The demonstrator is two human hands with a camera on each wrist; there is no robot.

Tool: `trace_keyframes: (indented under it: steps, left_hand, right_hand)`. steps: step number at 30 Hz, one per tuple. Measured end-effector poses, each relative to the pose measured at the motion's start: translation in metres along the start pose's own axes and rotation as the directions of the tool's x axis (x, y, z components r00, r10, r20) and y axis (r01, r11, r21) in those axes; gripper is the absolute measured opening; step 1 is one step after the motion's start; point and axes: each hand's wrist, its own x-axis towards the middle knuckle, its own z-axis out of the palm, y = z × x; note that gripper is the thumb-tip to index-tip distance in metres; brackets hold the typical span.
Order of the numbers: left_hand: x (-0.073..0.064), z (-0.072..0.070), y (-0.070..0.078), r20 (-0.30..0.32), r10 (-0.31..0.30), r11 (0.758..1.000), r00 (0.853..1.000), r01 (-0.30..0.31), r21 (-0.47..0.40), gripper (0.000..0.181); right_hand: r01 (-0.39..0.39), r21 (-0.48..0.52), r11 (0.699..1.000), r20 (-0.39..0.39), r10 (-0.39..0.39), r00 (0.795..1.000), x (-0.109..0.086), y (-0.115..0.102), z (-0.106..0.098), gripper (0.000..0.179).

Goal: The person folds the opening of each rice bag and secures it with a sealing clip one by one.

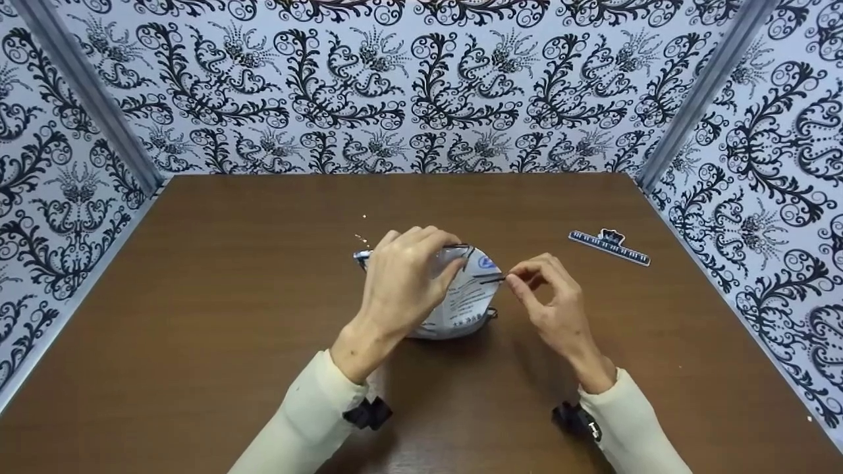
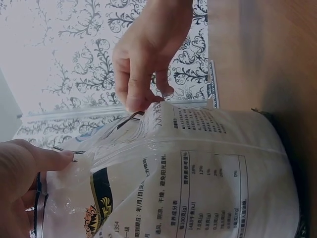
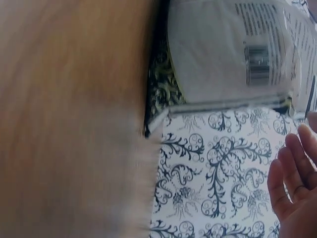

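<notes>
A plump white printed plastic bag stands on the table, with a nutrition table on its side in the left wrist view. Its top is gathered and creased. My left hand holds the bag's upper edge, thumb on the near side and fingers over the far side. At the bag's right upper corner, my right hand pinches the plastic between thumb and index finger. In the right wrist view the other fingers of that hand are spread off the bag, whose lower part shows a barcode and a dark patterned border.
A long clip with a piano-key pattern lies on the brown table to the right of the bag. Small white specks are scattered behind the bag's left end. Patterned walls enclose the back and sides.
</notes>
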Motion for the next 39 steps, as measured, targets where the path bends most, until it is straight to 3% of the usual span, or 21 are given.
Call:
trace_keyframes:
  steps: [7, 15, 25, 39]
  left_hand:
    - [0.0, 0.001, -0.001, -0.01, 0.003, 1.0, 1.0, -0.003, -0.008, 0.018]
    - [-0.001, 0.001, -0.001, -0.003, -0.007, 0.999, 1.0, 0.007, -0.032, 0.018]
    - [-0.001, 0.002, -0.001, -0.011, -0.01, 0.999, 1.0, 0.009, -0.034, 0.018]
    - [-0.001, 0.004, -0.002, -0.026, -0.002, 1.0, 1.0, 0.001, -0.024, 0.017]
  right_hand:
    - [-0.056, -0.094, 0.994, -0.029, 0.054, 0.998, 0.01, 0.02, -0.015, 0.007]
    - [-0.188, -0.213, 0.959, 0.002, 0.193, 0.981, 0.014, 0.043, -0.03, 0.011]
    - [-0.292, -0.335, 0.896, 0.044, 0.325, 0.945, 0.017, 0.077, -0.05, 0.02]
    - [-0.364, -0.456, 0.812, 0.135, 0.468, 0.873, 0.022, 0.096, -0.074, 0.045]
